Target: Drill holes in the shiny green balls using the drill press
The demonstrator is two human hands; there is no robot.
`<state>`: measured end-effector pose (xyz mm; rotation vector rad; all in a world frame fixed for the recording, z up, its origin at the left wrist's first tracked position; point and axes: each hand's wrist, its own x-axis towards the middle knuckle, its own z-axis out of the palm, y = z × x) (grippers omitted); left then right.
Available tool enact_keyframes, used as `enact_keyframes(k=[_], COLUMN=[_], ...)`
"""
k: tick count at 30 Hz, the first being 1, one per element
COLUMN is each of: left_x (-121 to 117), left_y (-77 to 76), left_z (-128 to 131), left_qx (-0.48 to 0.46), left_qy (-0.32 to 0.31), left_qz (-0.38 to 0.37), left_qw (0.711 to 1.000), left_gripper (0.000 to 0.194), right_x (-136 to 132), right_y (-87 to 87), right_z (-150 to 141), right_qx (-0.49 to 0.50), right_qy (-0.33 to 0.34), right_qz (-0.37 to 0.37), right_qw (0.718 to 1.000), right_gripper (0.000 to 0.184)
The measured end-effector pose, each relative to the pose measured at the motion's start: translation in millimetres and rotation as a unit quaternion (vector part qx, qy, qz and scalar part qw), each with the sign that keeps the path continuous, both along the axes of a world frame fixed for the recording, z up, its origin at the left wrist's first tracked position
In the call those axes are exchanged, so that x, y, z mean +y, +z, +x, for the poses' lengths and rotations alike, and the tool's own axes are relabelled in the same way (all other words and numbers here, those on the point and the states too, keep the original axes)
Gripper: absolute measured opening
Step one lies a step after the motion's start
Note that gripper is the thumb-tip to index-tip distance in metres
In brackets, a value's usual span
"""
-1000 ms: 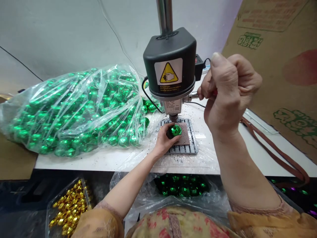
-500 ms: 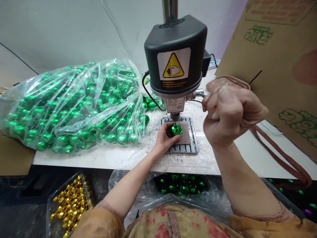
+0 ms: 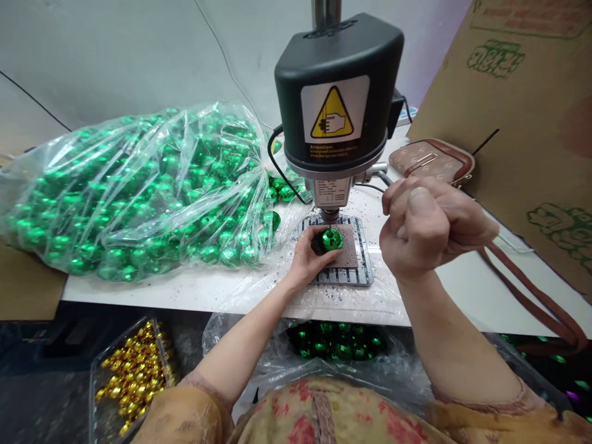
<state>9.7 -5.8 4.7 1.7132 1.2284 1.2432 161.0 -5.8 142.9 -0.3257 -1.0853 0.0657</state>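
Observation:
My left hand (image 3: 309, 258) is closed around a shiny green faceted ball (image 3: 333, 240), thumb in front and fingers behind. The ball rests on a brown square pad (image 3: 350, 254) on the slotted metal base (image 3: 367, 271) of a drill press (image 3: 340, 92). Directly over the ball is the drill chuck (image 3: 330, 215) with its thin bit; a dark spot shows on the ball's top. At the right, my right hand (image 3: 430, 228) is a fist around the end of the press's feed lever (image 3: 383, 176). Most of the grip is hidden inside the fingers.
A clear plastic bag (image 3: 139, 191) of green balls lies at left. Below the table edge are more green balls (image 3: 337, 342) in plastic and a clear bin of gold balls (image 3: 136, 376). A patterned purse (image 3: 428, 159) and cardboard box (image 3: 518, 117) stand at right. Dark shavings surround the base.
My right hand is lower relative to the press, uncovering more of the purse. My left hand still holds the ball under the chuck. The view has shifted slightly.

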Motion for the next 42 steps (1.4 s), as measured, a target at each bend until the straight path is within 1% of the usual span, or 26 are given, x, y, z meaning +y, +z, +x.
enact_keyframes(k=[3, 6, 10, 12, 13, 15, 17, 18, 20, 22, 23, 24, 25, 26, 27, 28, 30, 31, 32, 33, 34, 36, 37, 39, 40, 42], left_x=[1, 1, -1, -1, -1, 0, 0, -2, -13, -34, -47, -63, -79, -95, -110, -122, -137, -138, -135, -126, -111, -71, -46, 4, 27, 64], left_y=[-0.5, 0.0, 0.5, 0.0, -0.3, 0.0, 2.9, 5.6, 13.0, 20.7, 23.3, 24.5, 24.0, 21.8, 18.2, 13.6, 4.5, 1.5, 0.2, 1.1, 4.1, 15.2, 22.3, 36.6, 42.8, 51.6], left_z=[0, 0, 1, 1, 1, 3, 4, 5, 5, 3, 1, -2, -4, -8, -11, -15, -23, -27, -33, -40, -47, -65, -74, -93, -100, -112], left_qx=[0.003, 0.006, 0.000, -0.003, -0.002, 0.001, 0.002, 0.003, 0.016, 0.046, 0.068, 0.096, 0.128, 0.166, 0.211, 0.258, 0.328, 0.341, 0.338, 0.322, 0.300, 0.277, 0.288, 0.353, 0.400, 0.498], left_qy=[0.001, 0.000, 0.003, 0.004, 0.004, 0.006, 0.016, 0.026, 0.056, 0.066, 0.047, 0.008, -0.049, -0.109, -0.162, -0.203, -0.249, -0.255, -0.251, -0.235, -0.201, -0.104, -0.046, 0.023, 0.037, 0.034], left_qz=[0.004, 0.011, 0.001, -0.003, -0.004, -0.006, -0.006, -0.003, 0.012, 0.041, 0.059, 0.080, 0.105, 0.137, 0.179, 0.223, 0.297, 0.318, 0.330, 0.332, 0.328, 0.298, 0.275, 0.213, 0.170, 0.082], left_qw=[1.000, 1.000, 1.000, 1.000, 1.000, 1.000, 1.000, 1.000, 0.998, 0.996, 0.995, 0.992, 0.985, 0.970, 0.947, 0.918, 0.862, 0.847, 0.845, 0.855, 0.873, 0.907, 0.916, 0.911, 0.900, 0.863], left_gripper=[0.054, 0.053, 0.053, 0.053, 0.053, 0.053, 0.052, 0.050, 0.048, 0.046, 0.047, 0.048, 0.049, 0.050, 0.051, 0.053, 0.057, 0.058, 0.057, 0.053, 0.045, 0.024, 0.023, 0.027, 0.030, 0.033], right_x=[0, 2, 5, 5, 4, 2, 2, 3, 6, 9, 11, 12, 12, 13, 12, 12, 10, 9, 9, 9, 9, 10, 11, 12, 13, 14], right_y=[-1.5, -5.9, -15.1, -13.5, -9.5, 5.3, 25.4, 35.4, 51.2, 59.1, 60.2, 60.0, 58.9, 57.5, 56.1, 54.9, 53.5, 53.1, 52.7, 52.2, 51.6, 49.9, 48.9, 46.8, 45.9, 44.6], right_z=[1, 3, 3, 2, 1, -1, -1, -1, 2, 5, 6, 7, 7, 7, 7, 6, 5, 4, 4, 4, 4, 5, 5, 6, 7, 8], right_qx=[-0.008, -0.007, -0.023, -0.025, -0.016, 0.015, 0.041, 0.033, 0.032, 0.028, 0.028, 0.025, 0.024, 0.021, 0.019, 0.017, 0.010, 0.008, 0.006, 0.007, 0.008, 0.015, 0.018, 0.025, 0.027, 0.027], right_qy=[0.001, -0.002, -0.013, -0.017, -0.017, -0.011, 0.009, 0.023, 0.054, 0.086, 0.096, 0.102, 0.103, 0.101, 0.097, 0.090, 0.073, 0.065, 0.059, 0.057, 0.059, 0.066, 0.066, 0.061, 0.059, 0.061], right_qz=[-0.001, -0.003, 0.040, 0.048, 0.040, 0.008, -0.068, -0.082, -0.089, -0.102, -0.103, -0.099, -0.091, -0.082, -0.078, -0.077, -0.088, -0.093, -0.095, -0.092, -0.087, -0.078, -0.076, -0.072, -0.070, -0.068], right_qw=[1.000, 1.000, 0.999, 0.998, 0.999, 1.000, 0.997, 0.996, 0.994, 0.991, 0.990, 0.989, 0.990, 0.991, 0.992, 0.993, 0.993, 0.993, 0.994, 0.994, 0.994, 0.995, 0.995, 0.995, 0.995, 0.995], right_gripper=[0.052, 0.056, 0.054, 0.055, 0.056, 0.057, 0.052, 0.049, 0.043, 0.040, 0.040, 0.040, 0.040, 0.040, 0.041, 0.041, 0.042, 0.042, 0.042, 0.043, 0.043, 0.043, 0.043, 0.043, 0.044, 0.045])
